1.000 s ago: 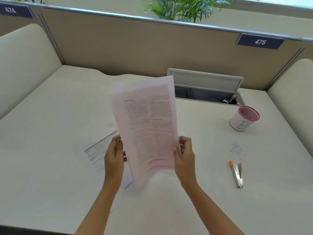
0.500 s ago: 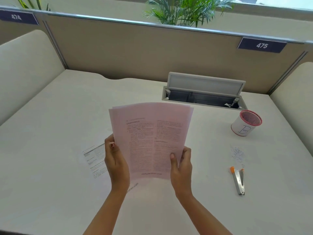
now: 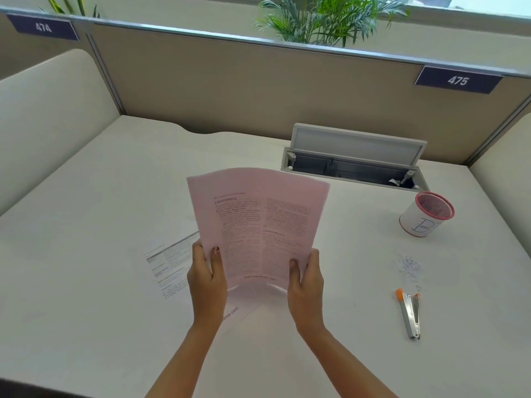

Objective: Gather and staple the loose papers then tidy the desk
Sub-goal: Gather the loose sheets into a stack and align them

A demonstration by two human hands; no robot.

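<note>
Beneath held papers (image 3: 258,225), a half-hidden sheet (image 3: 169,259).

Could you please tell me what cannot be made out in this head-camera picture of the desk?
- Sheet on the desk: its right part is hidden behind the left hand and the held papers.
- Held papers: body text too small to read.
- Pen cup: contents not visible through its mesh top.
- Cable tray: interior in shadow.
</note>
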